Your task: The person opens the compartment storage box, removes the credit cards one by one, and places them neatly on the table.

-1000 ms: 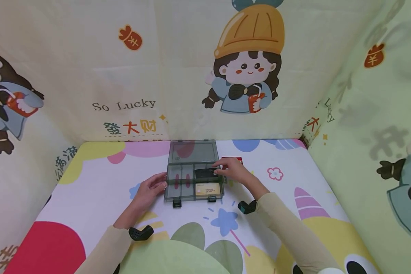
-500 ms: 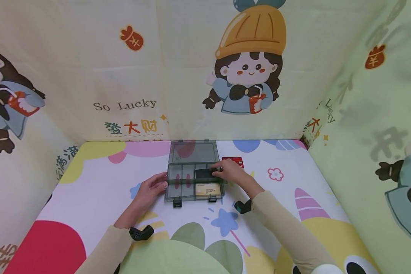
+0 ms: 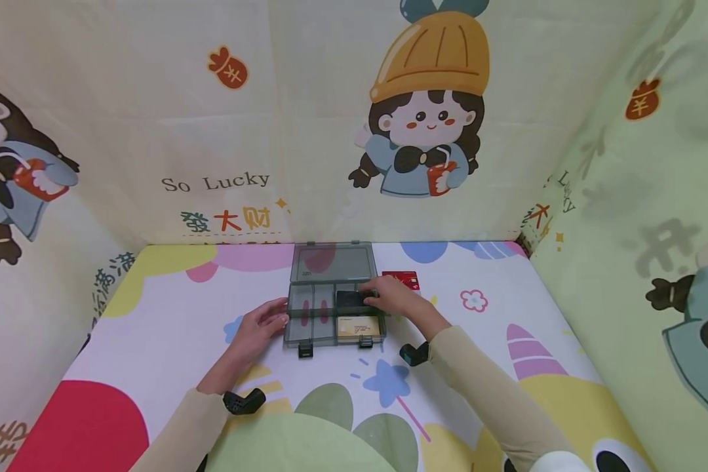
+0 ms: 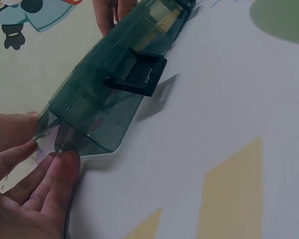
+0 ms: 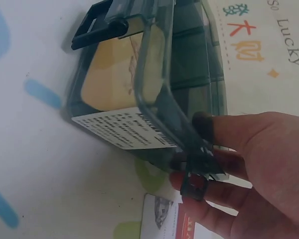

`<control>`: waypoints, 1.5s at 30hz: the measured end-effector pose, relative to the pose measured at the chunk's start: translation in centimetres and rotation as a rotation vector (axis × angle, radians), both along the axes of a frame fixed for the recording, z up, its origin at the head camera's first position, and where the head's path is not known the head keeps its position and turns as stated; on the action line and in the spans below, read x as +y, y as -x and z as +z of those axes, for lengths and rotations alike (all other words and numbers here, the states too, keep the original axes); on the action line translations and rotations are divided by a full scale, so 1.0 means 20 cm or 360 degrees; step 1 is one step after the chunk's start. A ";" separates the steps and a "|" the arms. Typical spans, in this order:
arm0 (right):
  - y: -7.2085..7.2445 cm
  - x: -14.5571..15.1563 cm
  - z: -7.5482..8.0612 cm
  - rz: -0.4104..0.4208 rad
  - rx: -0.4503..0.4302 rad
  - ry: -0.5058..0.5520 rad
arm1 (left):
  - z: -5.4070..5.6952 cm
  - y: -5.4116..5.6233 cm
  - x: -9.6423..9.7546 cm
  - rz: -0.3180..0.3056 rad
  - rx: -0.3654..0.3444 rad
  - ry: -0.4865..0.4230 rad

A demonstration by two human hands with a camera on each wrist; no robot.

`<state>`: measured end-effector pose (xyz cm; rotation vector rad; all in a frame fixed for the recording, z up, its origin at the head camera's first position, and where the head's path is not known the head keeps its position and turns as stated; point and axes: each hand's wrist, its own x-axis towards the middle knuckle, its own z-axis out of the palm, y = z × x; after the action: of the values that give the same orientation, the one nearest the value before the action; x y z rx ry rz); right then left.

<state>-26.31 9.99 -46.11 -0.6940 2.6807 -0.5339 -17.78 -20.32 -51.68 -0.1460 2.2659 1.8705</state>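
Note:
A smoky translucent compartment box [image 3: 324, 341] lies with its lid [image 3: 339, 259] folded back. My left hand [image 3: 262, 328] touches its left end with thumb and fingertips, fingers spread along the wall in the left wrist view. My right hand [image 3: 396, 295] reaches over the right wall. Thumb and index finger pinch the right end of a black card [image 3: 349, 299], which lies in the back right compartment. In the right wrist view the thumb bends over the rim, other fingers stay outside beside a latch [image 5: 194, 184]. A gold card [image 3: 358, 326] fills the front right compartment.
A red card [image 3: 410, 278] lies on the patterned tabletop [image 3: 478, 269] just behind my right hand. The box's front latches [image 3: 305, 350] hang open towards me. A printed cloth wall [image 3: 307, 131] rises directly behind the lid.
My right hand has moved slightly left and further over the box, and the black card now sits lower in its compartment. The left hand has stayed in place.

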 end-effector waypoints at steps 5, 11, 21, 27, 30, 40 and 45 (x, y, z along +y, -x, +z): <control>0.00 0.00 -0.01 -0.0019 0.0062 0.0007 | 0.00 -0.01 0.00 -0.0007 -0.0002 -0.0016; -0.01 0.00 -0.02 -0.0075 0.0193 -0.0002 | 0.01 0.00 0.01 -0.0002 -0.0023 -0.0001; -0.01 -0.03 -0.02 -0.0096 0.0209 -0.0146 | 0.00 0.00 0.02 0.0022 -0.0031 -0.0001; -0.02 -0.04 -0.02 -0.0115 0.0182 -0.0074 | 0.00 0.00 0.01 0.0023 -0.0034 0.0025; -0.03 -0.04 -0.03 -0.0148 0.0185 -0.0027 | 0.00 0.00 0.01 0.0026 -0.0030 0.0032; -0.04 -0.03 -0.05 -0.0286 0.0213 0.0040 | 0.00 0.00 0.01 0.0007 -0.0033 0.0030; -0.05 -0.06 -0.03 -0.0233 0.0199 -0.0081 | 0.00 0.00 0.01 0.0012 -0.0030 0.0032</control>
<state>-25.40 8.81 -46.68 -0.5367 2.8676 -0.4708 -17.78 -20.18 -51.74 -0.1748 2.2757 1.8428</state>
